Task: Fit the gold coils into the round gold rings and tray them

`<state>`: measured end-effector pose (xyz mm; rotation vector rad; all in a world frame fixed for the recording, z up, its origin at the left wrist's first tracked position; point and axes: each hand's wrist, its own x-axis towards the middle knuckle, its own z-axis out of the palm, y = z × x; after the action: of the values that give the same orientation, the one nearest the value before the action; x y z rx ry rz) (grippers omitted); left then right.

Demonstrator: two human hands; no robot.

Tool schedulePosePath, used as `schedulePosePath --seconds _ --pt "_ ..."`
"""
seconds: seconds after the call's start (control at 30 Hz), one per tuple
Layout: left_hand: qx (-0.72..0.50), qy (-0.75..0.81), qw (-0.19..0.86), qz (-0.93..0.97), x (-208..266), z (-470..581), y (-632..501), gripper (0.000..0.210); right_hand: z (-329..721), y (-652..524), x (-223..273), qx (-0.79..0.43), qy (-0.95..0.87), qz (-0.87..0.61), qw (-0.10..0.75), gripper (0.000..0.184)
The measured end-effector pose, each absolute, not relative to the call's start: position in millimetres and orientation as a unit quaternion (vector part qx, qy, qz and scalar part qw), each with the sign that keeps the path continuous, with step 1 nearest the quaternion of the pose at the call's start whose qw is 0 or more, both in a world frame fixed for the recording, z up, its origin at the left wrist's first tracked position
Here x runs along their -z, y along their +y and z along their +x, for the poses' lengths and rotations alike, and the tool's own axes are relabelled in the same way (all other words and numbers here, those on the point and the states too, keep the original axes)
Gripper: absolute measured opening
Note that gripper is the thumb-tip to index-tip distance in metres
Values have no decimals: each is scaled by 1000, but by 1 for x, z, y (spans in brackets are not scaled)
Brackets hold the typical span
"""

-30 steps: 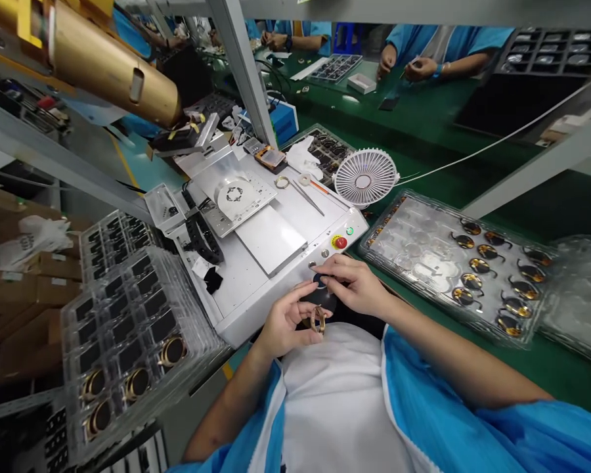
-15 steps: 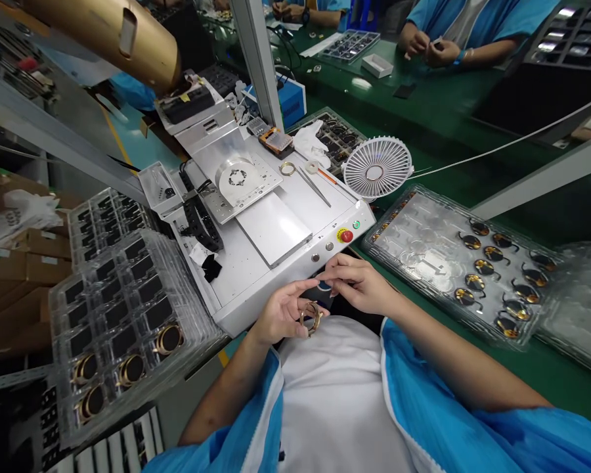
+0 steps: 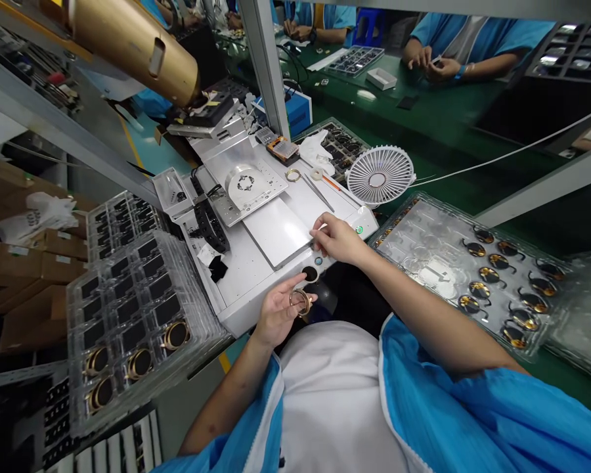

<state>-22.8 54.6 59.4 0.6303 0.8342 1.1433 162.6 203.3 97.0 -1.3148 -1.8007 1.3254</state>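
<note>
My left hand [image 3: 279, 310] is closed around a gold ring-shaped watch case [image 3: 300, 303], held in front of my white shirt. At its index fingertip is a round dark disc [image 3: 310, 274] with a pale rim. My right hand [image 3: 335, 238] is above the front edge of the white machine [image 3: 246, 299], by its buttons. The right fingers are curled and pinched together; whatever may be between them is too small to make out. Behind the hands lies the machine's flat white plate [image 3: 278, 230].
Left stands a stack of clear trays [image 3: 142, 309] with dark squares and gold-rimmed discs. Right lies a clear tray [image 3: 433, 263] of round parts with ribbon tails. A white fan [image 3: 380, 176], tweezers [image 3: 318, 192] and a gold ring [image 3: 292, 175] are further back. Co-workers sit across the green table.
My right hand has moved up and away from my left, toward the machine's front edge. The dark disc now shows at my left fingertips. The view has shifted slightly.
</note>
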Motion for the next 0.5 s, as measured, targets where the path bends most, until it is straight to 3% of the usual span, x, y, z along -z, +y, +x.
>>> schedulePosePath --seconds 0.1,0.23,0.4,0.5 --pt "-525 392 690 307 -61 -26 47 95 157 213 -100 -467 -644 -559 234 14" --pt "-528 418 635 379 -63 -28 35 101 167 189 -93 -424 -631 -567 316 25" --pt "-479 451 474 586 -62 -15 34 104 169 135 -80 -624 -545 -437 349 43" --pt "-418 456 450 644 -63 -4 40 97 163 121 -78 -673 -475 -406 395 52"
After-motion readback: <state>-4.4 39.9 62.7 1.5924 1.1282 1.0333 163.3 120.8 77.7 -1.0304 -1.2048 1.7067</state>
